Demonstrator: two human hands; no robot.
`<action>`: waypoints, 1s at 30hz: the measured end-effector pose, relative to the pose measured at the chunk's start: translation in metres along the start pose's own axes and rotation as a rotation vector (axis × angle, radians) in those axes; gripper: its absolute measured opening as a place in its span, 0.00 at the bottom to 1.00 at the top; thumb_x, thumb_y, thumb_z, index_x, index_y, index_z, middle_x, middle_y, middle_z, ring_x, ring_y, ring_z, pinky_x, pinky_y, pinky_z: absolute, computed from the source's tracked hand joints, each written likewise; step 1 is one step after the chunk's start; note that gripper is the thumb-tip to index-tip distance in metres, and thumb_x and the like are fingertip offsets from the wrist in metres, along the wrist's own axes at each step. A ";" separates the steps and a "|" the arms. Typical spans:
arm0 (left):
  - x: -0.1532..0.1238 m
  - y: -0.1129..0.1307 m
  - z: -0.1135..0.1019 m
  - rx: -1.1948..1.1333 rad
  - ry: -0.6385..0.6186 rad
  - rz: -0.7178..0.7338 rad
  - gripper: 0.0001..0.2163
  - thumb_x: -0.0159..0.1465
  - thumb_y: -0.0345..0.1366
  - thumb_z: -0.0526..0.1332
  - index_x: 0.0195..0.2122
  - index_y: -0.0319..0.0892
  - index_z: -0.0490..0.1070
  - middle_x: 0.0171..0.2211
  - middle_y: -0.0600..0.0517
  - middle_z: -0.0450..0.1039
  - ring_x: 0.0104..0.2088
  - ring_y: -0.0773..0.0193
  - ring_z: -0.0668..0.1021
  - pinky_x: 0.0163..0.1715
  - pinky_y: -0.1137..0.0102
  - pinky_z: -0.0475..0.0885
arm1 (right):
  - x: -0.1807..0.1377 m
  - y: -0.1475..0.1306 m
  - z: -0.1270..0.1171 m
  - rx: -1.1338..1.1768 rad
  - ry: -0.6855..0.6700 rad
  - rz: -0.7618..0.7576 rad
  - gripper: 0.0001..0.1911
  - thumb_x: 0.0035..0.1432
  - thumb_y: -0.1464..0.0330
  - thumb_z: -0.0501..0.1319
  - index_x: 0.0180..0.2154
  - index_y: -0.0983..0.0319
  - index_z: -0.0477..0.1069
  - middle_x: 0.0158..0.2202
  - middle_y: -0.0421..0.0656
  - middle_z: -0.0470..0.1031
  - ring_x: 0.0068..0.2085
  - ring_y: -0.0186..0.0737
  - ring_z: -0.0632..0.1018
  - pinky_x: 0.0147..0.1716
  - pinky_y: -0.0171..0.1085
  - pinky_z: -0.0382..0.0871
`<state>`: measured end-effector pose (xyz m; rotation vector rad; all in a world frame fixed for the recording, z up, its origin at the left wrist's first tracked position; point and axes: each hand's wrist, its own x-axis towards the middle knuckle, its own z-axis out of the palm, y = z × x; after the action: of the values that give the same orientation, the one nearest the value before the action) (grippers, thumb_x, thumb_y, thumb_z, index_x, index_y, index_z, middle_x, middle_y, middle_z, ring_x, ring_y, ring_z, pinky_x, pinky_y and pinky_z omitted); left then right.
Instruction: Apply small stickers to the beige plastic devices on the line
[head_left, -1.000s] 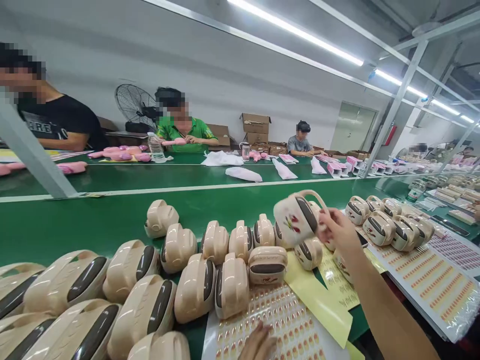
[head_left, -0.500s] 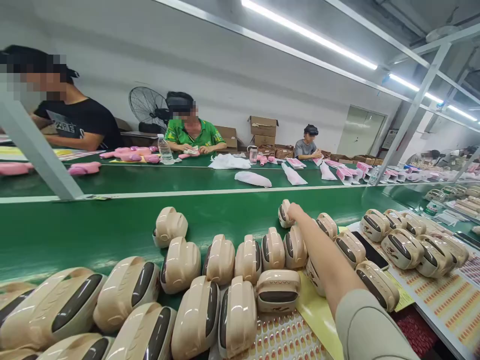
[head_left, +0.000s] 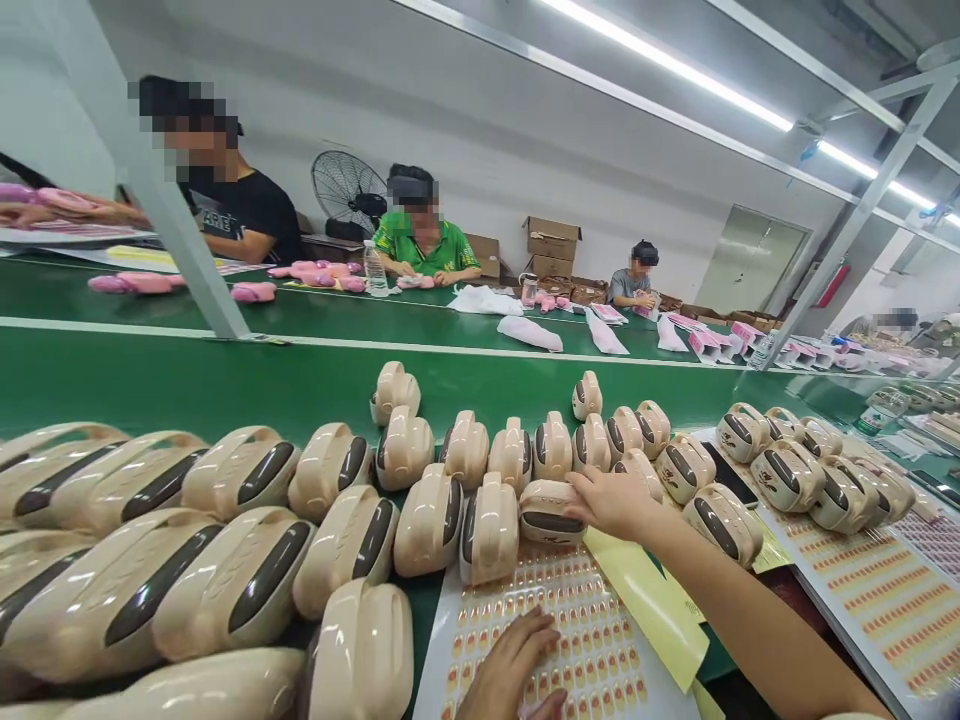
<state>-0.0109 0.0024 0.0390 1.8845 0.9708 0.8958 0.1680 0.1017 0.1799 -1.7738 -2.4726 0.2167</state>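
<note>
Now my right hand [head_left: 611, 500] has pulled back, fingers clasping a beige case [head_left: 550, 512], long axis nine-to-three; left hand [head_left: 510, 665] flat on the sticker sheet [head_left: 592, 640].

A green conveyor belt [head_left: 225, 385] carries rows of beige cases [head_left: 420, 500]. A sticker sheet [head_left: 577, 640] lies there too, and farther off what look like pink pieces [head_left: 142, 283].

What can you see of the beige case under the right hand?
The beige case is a glossy, rounded plastic shell with a dark oval band across its front and a small red mark below. It lies at the far edge of the sticker sheet, beside other cases. The right hand rests its fingers on its right end.
</note>
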 end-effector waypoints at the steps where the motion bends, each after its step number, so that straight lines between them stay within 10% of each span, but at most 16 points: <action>1: 0.002 0.006 -0.003 -0.017 -0.003 -0.019 0.16 0.53 0.40 0.63 0.44 0.50 0.73 0.49 0.42 0.72 0.52 0.43 0.69 0.51 0.52 0.63 | 0.001 0.001 0.003 0.038 0.020 0.026 0.10 0.55 0.68 0.57 0.40 0.62 0.69 0.41 0.49 0.73 0.38 0.46 0.76 0.34 0.38 0.66; 5: 0.000 0.022 -0.010 -0.157 0.085 -0.101 0.14 0.53 0.40 0.63 0.42 0.49 0.73 0.48 0.41 0.71 0.51 0.45 0.69 0.52 0.51 0.60 | -0.001 0.010 0.010 0.230 0.135 0.167 0.08 0.55 0.75 0.52 0.35 0.65 0.68 0.37 0.52 0.74 0.36 0.44 0.76 0.34 0.37 0.66; 11: -0.012 0.031 -0.003 -0.749 0.311 -0.103 0.23 0.51 0.43 0.65 0.48 0.50 0.64 0.47 0.45 0.69 0.50 0.51 0.71 0.52 0.56 0.62 | -0.041 0.028 0.023 0.720 0.162 0.329 0.19 0.59 0.60 0.40 0.27 0.61 0.63 0.14 0.37 0.63 0.15 0.34 0.67 0.15 0.33 0.63; 20: 0.001 0.066 0.008 -1.084 0.322 -0.136 0.44 0.37 0.52 0.70 0.57 0.50 0.57 0.47 0.47 0.72 0.54 0.44 0.66 0.53 0.55 0.61 | -0.099 -0.023 0.069 1.184 -0.033 0.370 0.27 0.48 0.45 0.48 0.21 0.62 0.63 0.12 0.36 0.60 0.10 0.30 0.62 0.08 0.30 0.56; 26: -0.020 0.050 -0.005 -1.319 0.372 -0.384 0.23 0.50 0.58 0.59 0.43 0.52 0.73 0.41 0.53 0.78 0.55 0.47 0.65 0.53 0.55 0.63 | -0.146 0.000 0.094 0.682 0.390 0.214 0.25 0.59 0.54 0.47 0.47 0.63 0.68 0.43 0.53 0.73 0.46 0.50 0.73 0.44 0.51 0.69; 30: -0.028 0.037 -0.014 -1.486 0.395 -0.334 0.20 0.57 0.57 0.50 0.47 0.59 0.69 0.42 0.61 0.77 0.49 0.60 0.74 0.47 0.68 0.69 | -0.152 0.015 0.120 0.489 0.255 0.132 0.22 0.60 0.66 0.48 0.54 0.67 0.62 0.54 0.56 0.66 0.56 0.51 0.65 0.54 0.53 0.60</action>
<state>-0.0243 -0.0307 0.0719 0.2905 0.4745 1.2566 0.2118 -0.0452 0.0607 -1.6310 -1.9204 0.5179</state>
